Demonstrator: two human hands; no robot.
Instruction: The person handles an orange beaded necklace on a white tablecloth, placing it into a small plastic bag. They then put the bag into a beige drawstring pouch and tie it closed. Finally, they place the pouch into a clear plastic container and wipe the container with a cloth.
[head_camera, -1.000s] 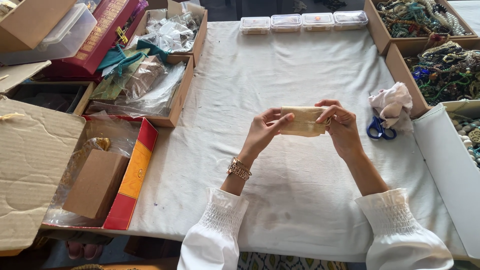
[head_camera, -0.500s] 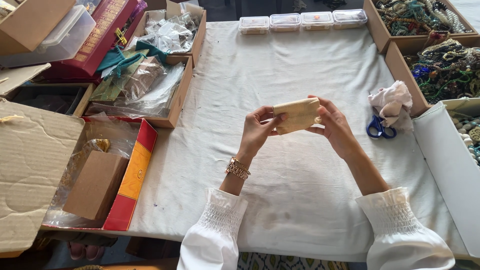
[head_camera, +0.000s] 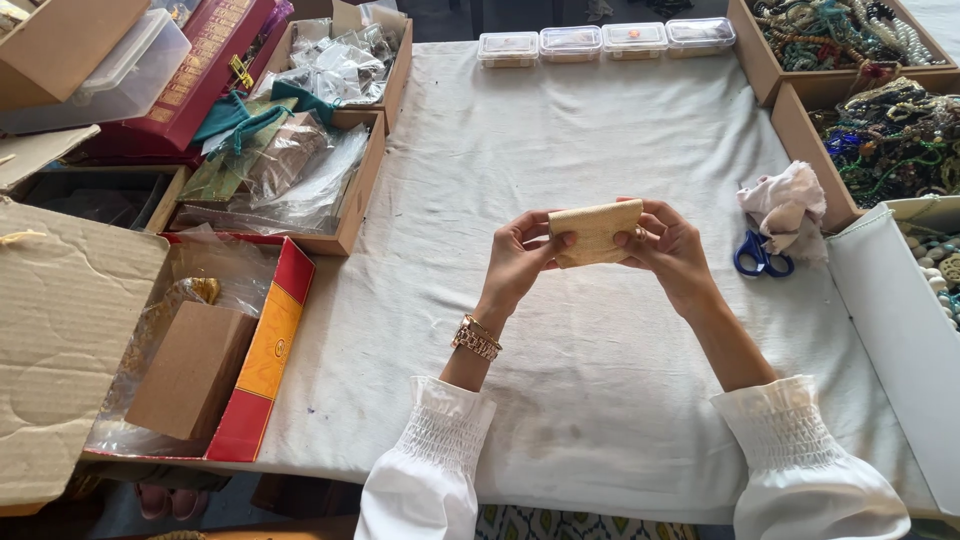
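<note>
A small tan pouch (head_camera: 596, 232), flat, rectangular and matte like soft fabric, is held in the air above the white cloth-covered table (head_camera: 600, 130), pinched at its 2 short ends: the left hand (head_camera: 519, 262) grips one end between thumb and curled fingers, the right hand (head_camera: 672, 250) the other. The step looks like turning or opening the pouch (its mouth cannot be made out), which calls for a light, even pull. Blue-handled scissors (head_camera: 757, 258) lie beside a crumpled pale cloth (head_camera: 785, 200), with 4 clear lidded tubs (head_camera: 605, 42) at the far edge.
</note>
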